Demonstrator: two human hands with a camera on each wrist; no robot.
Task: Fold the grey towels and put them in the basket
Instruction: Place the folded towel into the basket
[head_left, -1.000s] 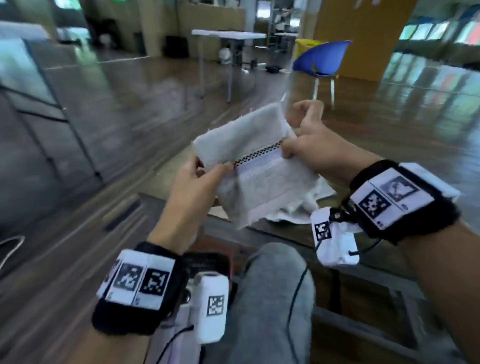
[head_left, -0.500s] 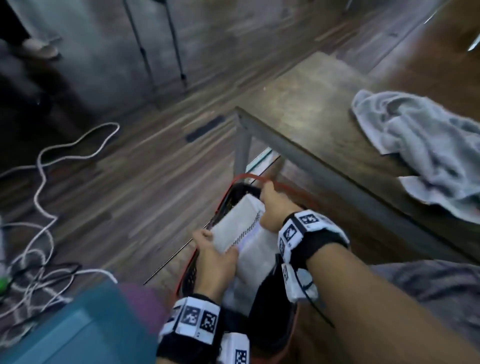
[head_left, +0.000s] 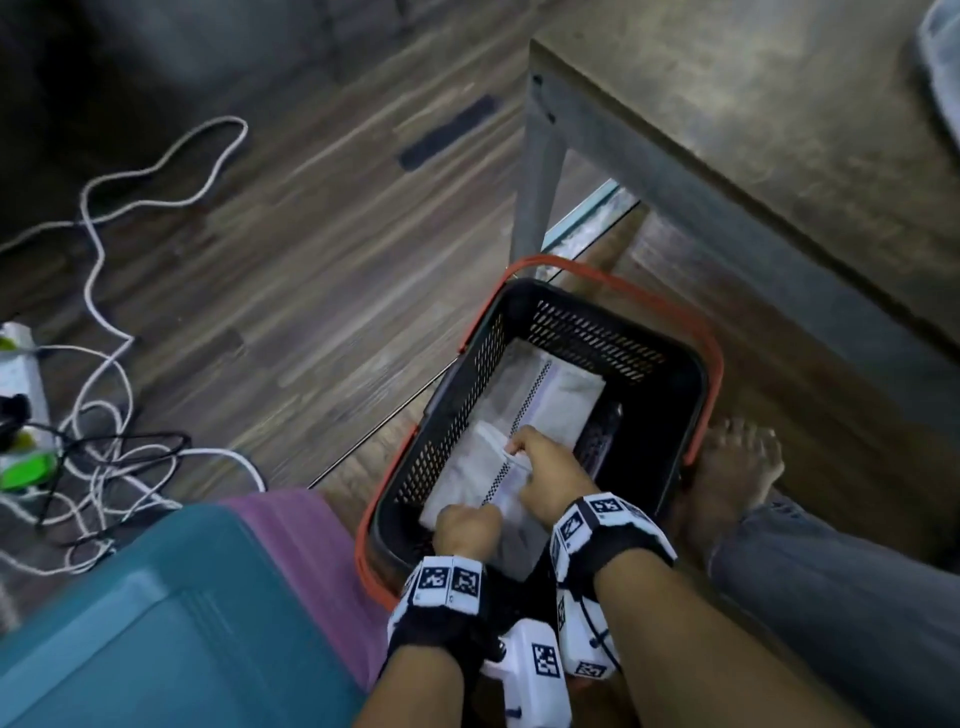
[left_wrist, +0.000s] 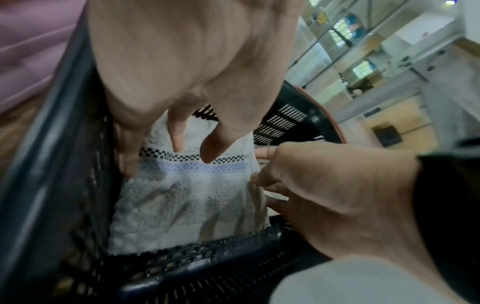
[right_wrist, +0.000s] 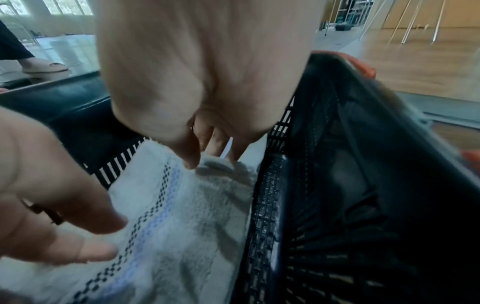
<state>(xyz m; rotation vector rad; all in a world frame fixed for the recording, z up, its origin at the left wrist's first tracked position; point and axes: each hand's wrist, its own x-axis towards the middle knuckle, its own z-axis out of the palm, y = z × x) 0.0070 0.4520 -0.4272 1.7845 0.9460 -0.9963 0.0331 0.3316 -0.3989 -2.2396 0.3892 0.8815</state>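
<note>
Both hands are down in the basket (head_left: 670, 374) now, which sits on the floor just beside the tabletop (head_left: 779, 130) leg. The folded towel (head_left: 467, 478) lies at the near end of the basket, its checkered band showing, partly over another folded towel (head_left: 566, 395) at the 12 o'clock end.

The left hand (head_left: 465, 530) rests at the towel's 6 o'clock edge, fingers (left_wrist: 179, 131) loosely bent with the tips on the cloth, not clamped round it. The right hand (head_left: 545, 478) sits at the 3 o'clock side, and its fingers (right_wrist: 191, 152) pinch a bunched bit of the edge.

Here's the risk: if that pinch comes away with the cloth caught in it, the top layer could lift and the fold spring open. The towel also sits hard against the mesh wall at 9 o'clock, so terry loops may snag there on the way out. And with one towel overlapping the other, a careless drag could skew both.

At the far 1 o'clock corner of the tabletop, a pale bit of loose towel (head_left: 943, 62) looks unfolded, so there's likely more to do.
</note>
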